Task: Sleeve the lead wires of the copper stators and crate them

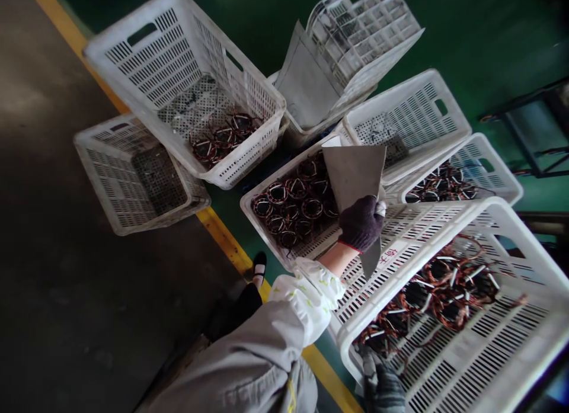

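Gripping a grey sheet [355,173] with the fingers closed around its edge, the left hand [362,223], in a dark purple glove, reached across the head view from a pale sleeve [306,300]. The sheet stood tilted beside the hand, partly in front of a middle crate [265,240] filled with ringed wire coils [288,211]. At the bottom, the right hand [383,383], in a grey glove, was at the corner of the near crate [537,318], its fingers by the rim; how far they were closed, and whether they gripped it, could not be told. Copper-coloured coils with white sleeves [448,277] lay inside that crate. Farther off, an upper-left crate [249,158] held a few coils at one end and overlapped a smaller crate [106,182]. Another pale sheet [306,81] leaned against an upper crate [368,34]. A yellow line [226,241] crossed the floor near a shod foot [259,268].
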Motion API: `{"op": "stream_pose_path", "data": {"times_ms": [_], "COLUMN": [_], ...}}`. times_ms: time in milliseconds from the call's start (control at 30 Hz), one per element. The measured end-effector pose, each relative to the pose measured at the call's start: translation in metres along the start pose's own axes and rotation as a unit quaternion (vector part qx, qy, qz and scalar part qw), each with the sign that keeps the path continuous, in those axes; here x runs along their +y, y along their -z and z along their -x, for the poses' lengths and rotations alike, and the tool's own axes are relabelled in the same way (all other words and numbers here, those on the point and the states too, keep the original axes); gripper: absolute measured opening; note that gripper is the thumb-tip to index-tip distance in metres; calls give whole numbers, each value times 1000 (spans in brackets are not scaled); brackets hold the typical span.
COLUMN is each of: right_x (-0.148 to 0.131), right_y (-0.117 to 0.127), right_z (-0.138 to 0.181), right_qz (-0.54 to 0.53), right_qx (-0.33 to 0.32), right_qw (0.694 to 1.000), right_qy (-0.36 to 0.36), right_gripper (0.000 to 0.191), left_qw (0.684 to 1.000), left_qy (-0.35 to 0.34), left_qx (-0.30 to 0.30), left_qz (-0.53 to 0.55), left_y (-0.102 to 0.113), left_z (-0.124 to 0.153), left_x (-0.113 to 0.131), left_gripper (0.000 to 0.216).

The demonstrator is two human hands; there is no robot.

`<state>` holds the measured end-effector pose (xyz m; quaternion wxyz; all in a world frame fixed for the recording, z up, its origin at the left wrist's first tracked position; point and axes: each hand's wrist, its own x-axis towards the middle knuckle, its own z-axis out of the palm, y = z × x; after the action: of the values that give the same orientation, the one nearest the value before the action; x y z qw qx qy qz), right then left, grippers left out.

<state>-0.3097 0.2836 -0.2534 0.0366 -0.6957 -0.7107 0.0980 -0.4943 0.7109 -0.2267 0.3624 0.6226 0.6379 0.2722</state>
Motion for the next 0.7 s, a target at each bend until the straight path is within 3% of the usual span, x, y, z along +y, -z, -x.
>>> {"op": "stream_pose_path", "data": {"times_ms": [433, 700], "right_x": [-2, 7], "right_y": [-1, -7], "right_z": [-1, 12], "right_qz": [-6, -10], "right_qx": [10, 11], "right_qw": [1000, 1000], "right_qy": [-16, -27], "right_gripper": [38, 37], "left_qw": [999, 998], "left_qy": [2, 13], "left_qx": [33, 48], "left_qz": [40, 43], "left_y": [7, -2], "left_z": [-1, 2], "left_x": [1, -6], "left_gripper": [28, 30]}}
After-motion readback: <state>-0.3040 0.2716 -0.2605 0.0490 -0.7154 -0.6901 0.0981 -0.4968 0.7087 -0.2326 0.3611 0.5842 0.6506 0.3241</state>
